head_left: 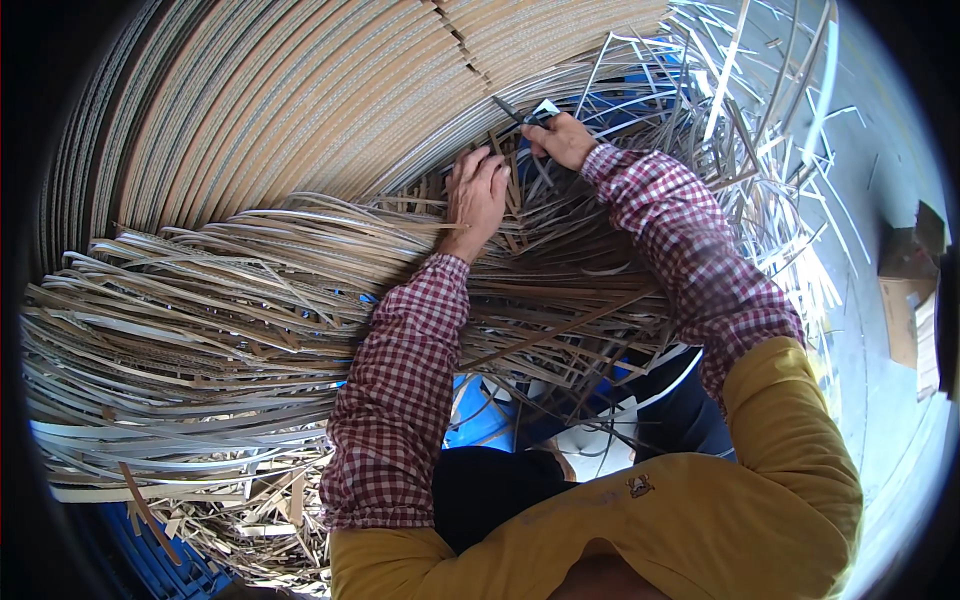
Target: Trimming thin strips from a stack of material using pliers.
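A tall stack of corrugated cardboard sheets [290, 110] fills the far left and middle, its layered edges facing me. Along its near edge hangs a thick mass of thin cardboard strips [230, 330]. My left hand [476, 200] lies with fingers apart on the strips at the stack's edge, holding nothing that I can see. To its right, my right hand [564, 142] is closed round a dark tool with a narrow, blade-like end [508, 107]. That end points left against the sheets' edges; its exact kind is unclear.
Loose white and brown strips [740, 150] tangle at the far right and spill onto the grey floor [870, 130]. A cardboard box [900, 300] stands farther right. Blue plastic [480, 415] shows under the strips. Cut scraps [270, 520] lie in a heap at the lower left.
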`<state>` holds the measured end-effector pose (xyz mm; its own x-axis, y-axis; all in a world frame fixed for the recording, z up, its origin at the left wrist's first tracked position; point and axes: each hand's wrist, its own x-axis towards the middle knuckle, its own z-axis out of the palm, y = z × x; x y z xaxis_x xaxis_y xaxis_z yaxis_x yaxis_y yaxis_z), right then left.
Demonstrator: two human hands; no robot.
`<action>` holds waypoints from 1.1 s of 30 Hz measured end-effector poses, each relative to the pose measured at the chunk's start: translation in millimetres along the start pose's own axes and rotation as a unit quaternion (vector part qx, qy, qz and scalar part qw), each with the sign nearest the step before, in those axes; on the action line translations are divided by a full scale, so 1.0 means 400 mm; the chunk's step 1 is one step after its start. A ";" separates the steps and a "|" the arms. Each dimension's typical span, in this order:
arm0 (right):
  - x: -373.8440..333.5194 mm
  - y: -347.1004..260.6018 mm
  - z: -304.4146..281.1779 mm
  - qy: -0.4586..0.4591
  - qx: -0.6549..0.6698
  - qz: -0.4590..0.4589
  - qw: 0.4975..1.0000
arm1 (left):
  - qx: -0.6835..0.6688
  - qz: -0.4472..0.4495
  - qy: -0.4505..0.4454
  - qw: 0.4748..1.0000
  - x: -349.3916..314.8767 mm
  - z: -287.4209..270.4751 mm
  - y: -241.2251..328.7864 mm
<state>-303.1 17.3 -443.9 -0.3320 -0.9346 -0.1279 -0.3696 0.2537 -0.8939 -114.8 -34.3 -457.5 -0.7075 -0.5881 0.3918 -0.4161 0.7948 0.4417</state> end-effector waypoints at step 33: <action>-0.136 -0.035 0.022 -0.143 -0.284 0.003 0.948 | -0.042 0.050 0.071 0.995 -0.011 -0.053 0.010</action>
<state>-272.2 62.2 -428.2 -0.1155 -0.9417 -0.3162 -0.8032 0.2758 -0.5281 -101.1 -31.7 -440.2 -0.6534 -0.5258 0.5446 -0.2936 0.8391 0.4580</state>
